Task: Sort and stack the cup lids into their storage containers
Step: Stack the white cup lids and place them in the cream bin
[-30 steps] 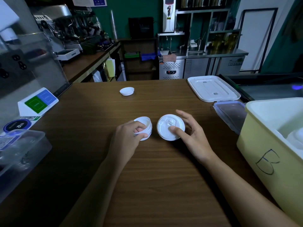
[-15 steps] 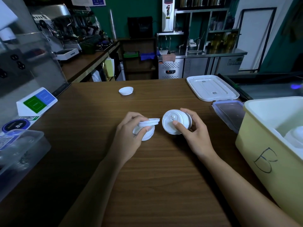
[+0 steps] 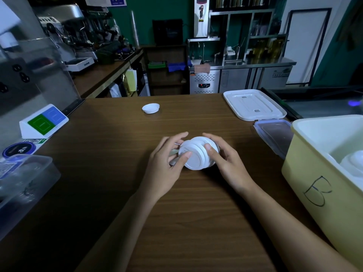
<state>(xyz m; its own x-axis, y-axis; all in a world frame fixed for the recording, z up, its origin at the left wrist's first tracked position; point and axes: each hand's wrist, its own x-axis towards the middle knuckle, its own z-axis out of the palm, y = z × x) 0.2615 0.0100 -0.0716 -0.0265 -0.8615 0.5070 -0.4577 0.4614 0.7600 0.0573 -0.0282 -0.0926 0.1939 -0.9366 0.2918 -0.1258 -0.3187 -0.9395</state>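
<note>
Both hands close on one stack of white cup lids [image 3: 197, 157] held between them. Left hand [image 3: 165, 165]: fingers curled round the stack's left rim, thumb pressed on its flat face. Right hand [image 3: 230, 166]: fingers wrapped over the top and right side, thumb on the ridged edge. The stack is tilted, flat face toward the person; contact with the wooden table [image 3: 186, 222] cannot be confirmed.

Bare tabletop extends from the wrists to the near edge. A single small lid [image 3: 150, 108] lies well ahead of the left hand. Ahead of the right hand lies a white rectangular cover [image 3: 254, 105]; a clear cover with blue clips [image 3: 275, 133] lies just right of that hand, against the yellow bin marked B [image 3: 314, 173], which holds white lids [image 3: 352, 163]. Far left of the left hand sits a clear tub [image 3: 29, 173]; contents indistinct.
</note>
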